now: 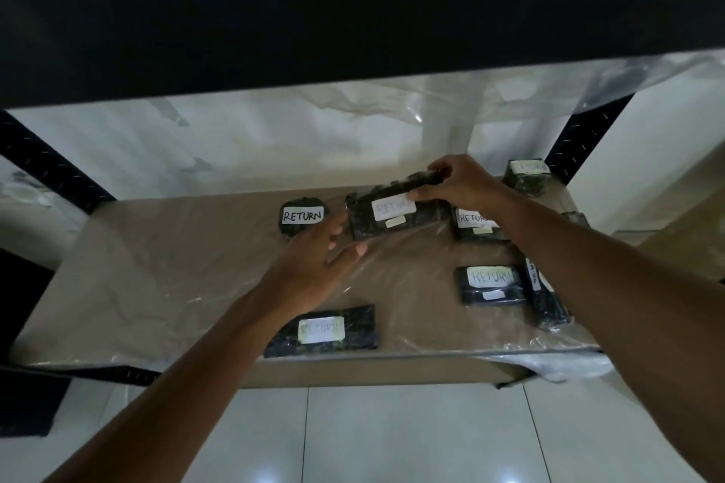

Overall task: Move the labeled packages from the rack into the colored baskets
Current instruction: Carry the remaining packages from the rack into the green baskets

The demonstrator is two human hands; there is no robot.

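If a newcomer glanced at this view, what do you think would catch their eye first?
The right hand grips a dark package labelled RETURN over the middle of the plastic-covered shelf, while the open left hand reaches toward it. More labelled packages lie around, including a round package to its left.

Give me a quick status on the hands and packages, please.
Right hand grips RETURN package on shelf. Left hand open, beside it. More packages close around; no baskets in view.
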